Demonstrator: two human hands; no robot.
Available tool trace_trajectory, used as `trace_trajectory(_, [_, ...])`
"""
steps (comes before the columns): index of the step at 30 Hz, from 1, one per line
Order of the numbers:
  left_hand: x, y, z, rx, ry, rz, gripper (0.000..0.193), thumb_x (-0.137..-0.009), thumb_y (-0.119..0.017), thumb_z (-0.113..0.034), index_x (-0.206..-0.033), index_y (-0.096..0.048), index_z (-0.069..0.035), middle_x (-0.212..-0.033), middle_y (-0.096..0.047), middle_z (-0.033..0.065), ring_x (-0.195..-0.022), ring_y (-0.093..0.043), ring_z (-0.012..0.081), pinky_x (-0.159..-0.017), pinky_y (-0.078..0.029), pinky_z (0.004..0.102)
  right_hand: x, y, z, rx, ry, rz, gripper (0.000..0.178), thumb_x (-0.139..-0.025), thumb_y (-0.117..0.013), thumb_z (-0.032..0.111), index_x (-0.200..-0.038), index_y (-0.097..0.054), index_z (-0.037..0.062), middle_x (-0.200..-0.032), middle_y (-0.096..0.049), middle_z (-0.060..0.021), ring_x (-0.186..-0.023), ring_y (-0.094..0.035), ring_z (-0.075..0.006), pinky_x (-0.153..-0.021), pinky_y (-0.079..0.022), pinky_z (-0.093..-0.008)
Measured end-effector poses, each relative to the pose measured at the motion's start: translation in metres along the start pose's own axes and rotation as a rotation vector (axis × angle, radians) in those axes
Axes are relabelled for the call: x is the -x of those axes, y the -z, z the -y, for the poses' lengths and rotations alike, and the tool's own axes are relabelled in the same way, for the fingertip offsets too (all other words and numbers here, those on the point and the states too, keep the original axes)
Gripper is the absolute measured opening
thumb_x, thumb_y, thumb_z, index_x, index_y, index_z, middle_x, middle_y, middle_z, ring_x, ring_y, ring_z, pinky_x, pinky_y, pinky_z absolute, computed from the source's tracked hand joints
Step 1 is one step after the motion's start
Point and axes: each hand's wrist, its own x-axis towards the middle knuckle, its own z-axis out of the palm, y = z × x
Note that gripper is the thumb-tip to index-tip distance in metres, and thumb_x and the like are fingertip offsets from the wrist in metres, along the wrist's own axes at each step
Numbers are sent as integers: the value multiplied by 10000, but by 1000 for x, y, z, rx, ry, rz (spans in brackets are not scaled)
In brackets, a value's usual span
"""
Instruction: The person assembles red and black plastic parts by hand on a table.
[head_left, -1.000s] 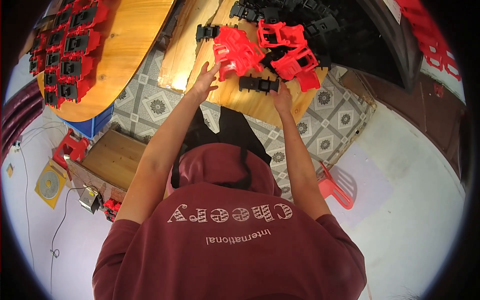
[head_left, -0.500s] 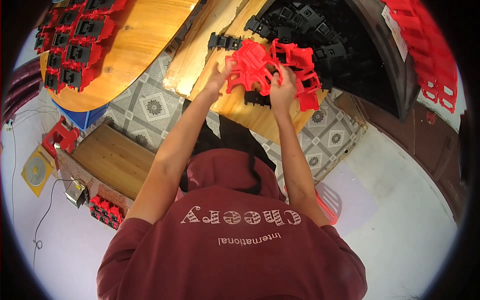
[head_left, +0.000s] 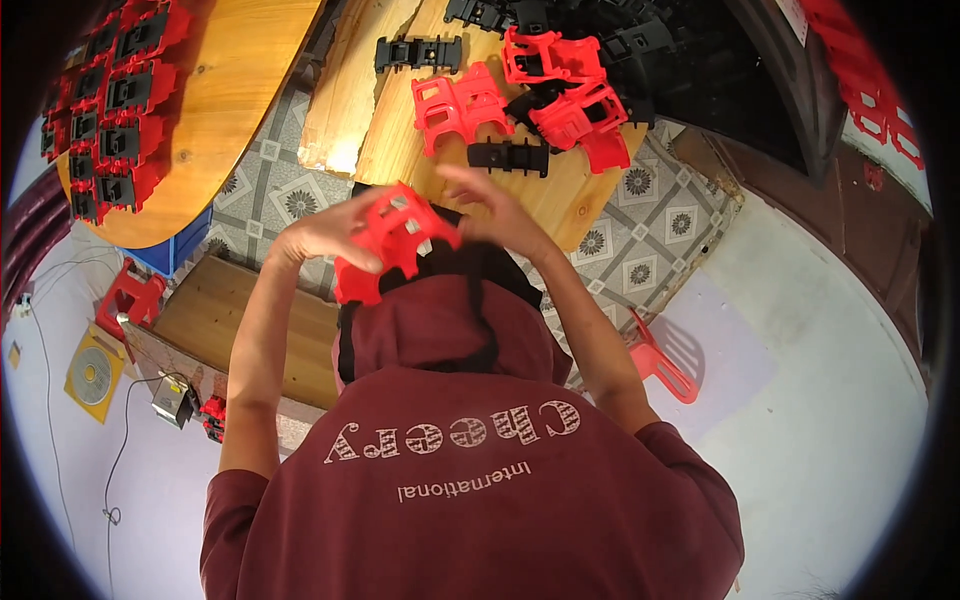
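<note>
My left hand (head_left: 322, 230) grips a red plastic frame with cut-out openings (head_left: 398, 228), held tilted in front of my body, off the wooden table (head_left: 400, 125). Just right of that frame is my right hand (head_left: 505, 222), its fingers apart and somewhat blurred, with nothing seen in it. Beyond the hands, a red plastic piece (head_left: 462, 102) lies on the table. A black plastic part (head_left: 508, 156) rests near the table's front edge, and another black part (head_left: 418, 54) lies farther left. More red pieces (head_left: 580, 112) are heaped to the right.
Several black parts (head_left: 640, 42) lie on a dark surface at far right. Assembled red-and-black pieces (head_left: 122, 142) stand in rows on the rounded wooden table (head_left: 225, 105) at left. Also around are a wooden bench (head_left: 250, 318), a red chair (head_left: 665, 365) and stacked red pieces (head_left: 880, 110).
Both hands have drawn back from the table toward my body. A red frame came along in my left hand, while my right hand has come off the red pieces.
</note>
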Motion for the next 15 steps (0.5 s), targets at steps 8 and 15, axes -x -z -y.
trace_trajectory(8, [18, 10, 32, 425, -409, -258, 1204, -609, -847, -513, -1511, -180, -76, -1459, -371, 238, -1313, -434, 334, -1099, -347, 449, -31, 34, -145, 1412, -249, -547, 329, -800, -685, 330, -979, -516, 113, -921, -595, -115, -832, -645, -273, -654, -517, -467])
trace_trajectory(15, [8, -5, 14, 540, -612, -336, 978, -765, -781, -387, -1509, -209, -113, -1453, -398, 220, -1301, -452, 323, -1071, -384, 444, -6, 27, -104, 1417, -333, -490, 160, -734, -646, 175, -838, -628, 55, -805, -622, -108, -737, -654, -305, -643, -541, -431])
